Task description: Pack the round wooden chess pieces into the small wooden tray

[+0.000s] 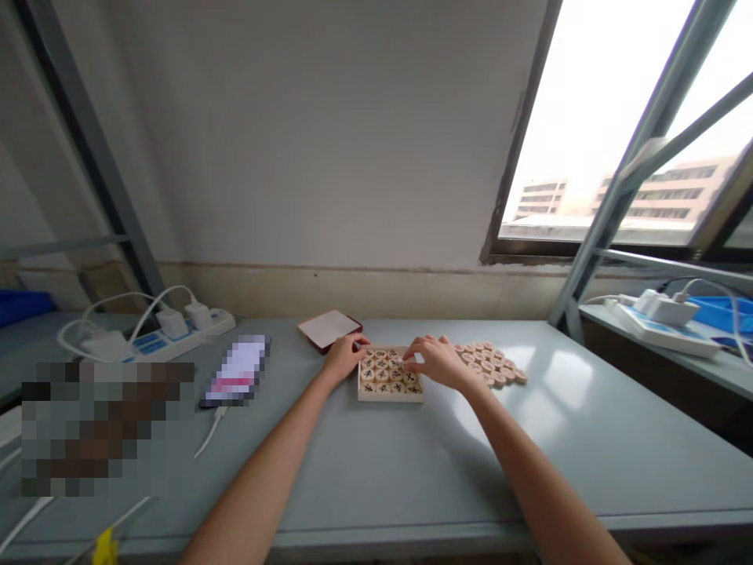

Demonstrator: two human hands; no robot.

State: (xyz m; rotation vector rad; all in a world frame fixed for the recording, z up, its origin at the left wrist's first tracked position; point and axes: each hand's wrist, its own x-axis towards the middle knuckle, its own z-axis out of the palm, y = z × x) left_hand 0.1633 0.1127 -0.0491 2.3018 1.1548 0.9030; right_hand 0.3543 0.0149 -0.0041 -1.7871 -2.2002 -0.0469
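Dark characters on the pieces (382, 388) packed in rows in the box (391, 397), mid-frame and a little below centre; strokes too small to read. Loose pieces (491, 364) in a cluster right of the box also marked, likewise unreadable. Phone (238, 367), left of centre, has a lit screen, pixelated, with a pink band low on it; a block at lower left is masked the same way. Hands apart from each other, box between them. Left hand (343, 359) lies at the box's left side, fingers bent over toward its far left corner; whether it grips the box cannot be told. Right hand (438, 361) arched palm-down over the right edge, thumb and fingertips reaching in among the pieces there; cannot tell if one is pinched. Both forearms bare, rising from the bottom edge and converging. A white panel (331, 326) with a dark red edge lies behind the left hand. Table (365, 471) grey-blue, glossy, window glare on its right half. Plain grey wall (323, 141) behind, cream band along its foot. Window (588, 133) upper right, pale buildings outside. Slanting metal posts (594, 235) both sides. Power strips (182, 339) with white plugs at left and far right.
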